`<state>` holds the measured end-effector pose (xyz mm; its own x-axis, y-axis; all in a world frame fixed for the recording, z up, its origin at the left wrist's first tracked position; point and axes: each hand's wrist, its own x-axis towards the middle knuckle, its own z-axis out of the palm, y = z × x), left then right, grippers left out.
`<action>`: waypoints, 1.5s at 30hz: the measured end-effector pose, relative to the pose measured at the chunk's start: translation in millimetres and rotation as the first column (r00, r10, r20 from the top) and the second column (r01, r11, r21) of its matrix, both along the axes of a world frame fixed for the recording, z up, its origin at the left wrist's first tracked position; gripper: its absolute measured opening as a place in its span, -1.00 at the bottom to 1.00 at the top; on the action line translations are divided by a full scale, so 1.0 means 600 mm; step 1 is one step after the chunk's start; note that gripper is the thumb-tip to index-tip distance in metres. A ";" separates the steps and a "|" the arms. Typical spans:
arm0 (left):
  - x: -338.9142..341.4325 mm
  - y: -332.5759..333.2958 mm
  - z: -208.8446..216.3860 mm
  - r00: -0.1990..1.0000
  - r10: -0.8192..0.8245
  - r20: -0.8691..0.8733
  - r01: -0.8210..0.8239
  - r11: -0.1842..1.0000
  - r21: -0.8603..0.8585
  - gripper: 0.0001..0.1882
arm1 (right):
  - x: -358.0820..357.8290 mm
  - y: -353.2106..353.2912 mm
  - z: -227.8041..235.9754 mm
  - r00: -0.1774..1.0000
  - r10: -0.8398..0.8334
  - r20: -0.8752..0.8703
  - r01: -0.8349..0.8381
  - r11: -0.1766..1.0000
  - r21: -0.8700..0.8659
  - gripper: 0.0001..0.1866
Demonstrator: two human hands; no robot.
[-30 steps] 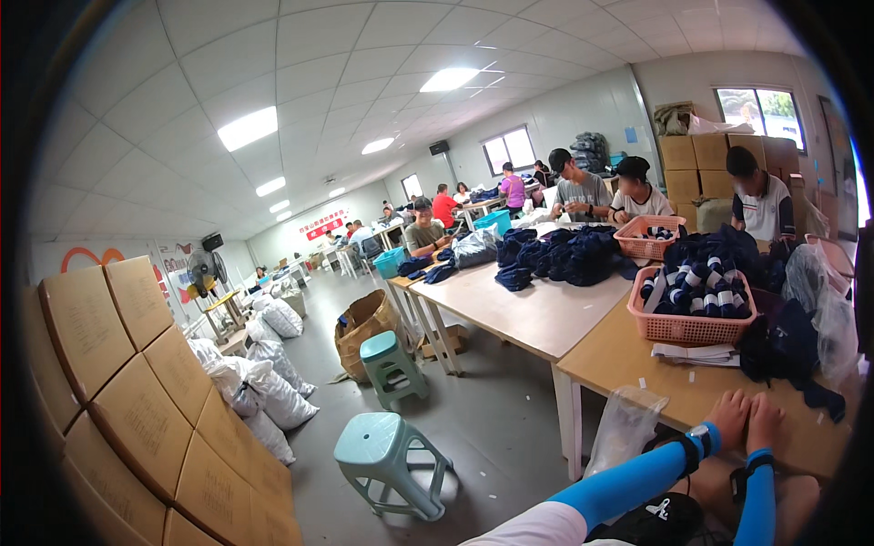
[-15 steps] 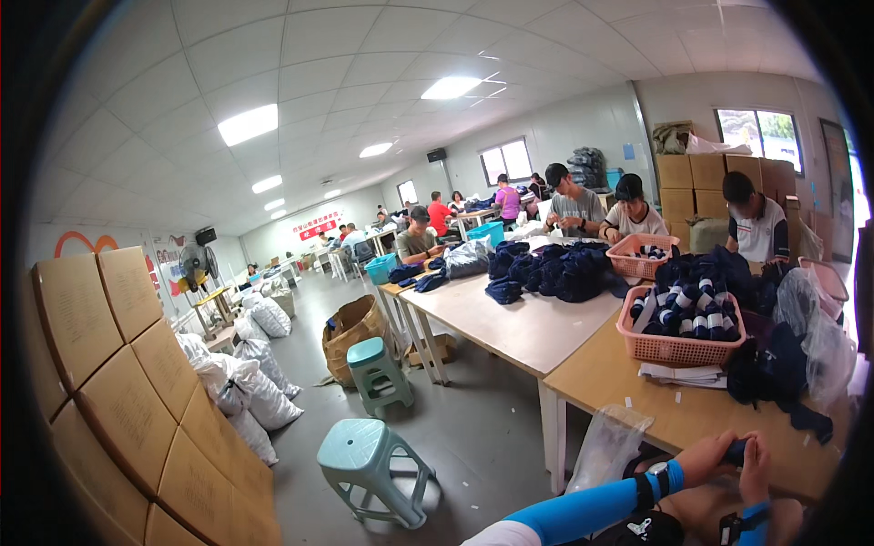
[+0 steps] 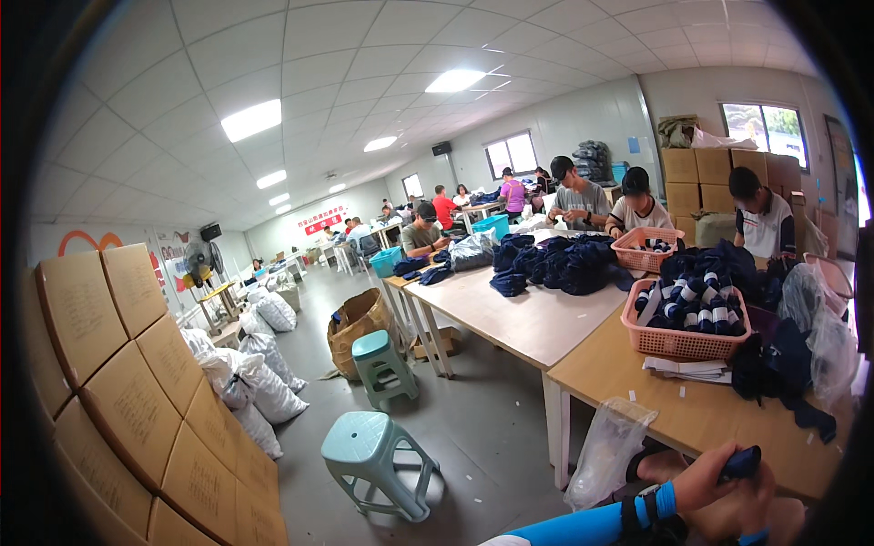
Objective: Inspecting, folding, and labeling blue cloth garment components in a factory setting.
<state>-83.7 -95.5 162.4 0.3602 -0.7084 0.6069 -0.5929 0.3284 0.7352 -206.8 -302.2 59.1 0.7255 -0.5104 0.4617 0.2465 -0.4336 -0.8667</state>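
My left hand (image 3: 715,480) sits at the lower right edge of the wooden table (image 3: 628,369), its fingers closed on a small dark blue piece (image 3: 743,462). A blue sleeve and a black wrist strap cover that forearm. My right hand (image 3: 757,520) lies just below it, mostly cut off by the frame's lower edge, so its grip is unclear. A pink basket (image 3: 685,343) full of rolled dark blue socks stands on the table beyond my hands. A clear plastic bag (image 3: 605,450) hangs at the table's near corner.
White papers (image 3: 687,369) and dark garments (image 3: 785,369) lie by the basket. Two teal stools (image 3: 369,450) (image 3: 382,350) stand in the aisle. Stacked cardboard boxes (image 3: 137,391) and white sacks (image 3: 248,382) line the left. Several people (image 3: 637,211) sit at the tables.
Both hands have dropped toward the lower edge and drawn together. My left hand now shows a dark blue piece in its fingers. The view has shifted slightly.
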 end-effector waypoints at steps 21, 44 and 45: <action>-0.014 0.022 0.029 0.996 0.080 -0.047 -0.075 0.992 0.099 -0.39 | -0.015 0.101 0.063 0.965 -0.012 0.263 -0.019 0.993 0.114 -0.47; -0.036 -0.031 -0.048 0.995 0.076 -0.067 -0.084 0.989 -0.123 -0.34 | -0.001 -0.063 -0.112 0.988 0.002 0.153 -0.007 0.999 0.035 -0.48; -0.035 -0.034 -0.058 0.993 0.091 -0.068 -0.098 0.991 -0.094 -0.35 | 0.003 -0.065 -0.105 0.986 0.067 0.155 -0.073 0.997 0.032 -0.48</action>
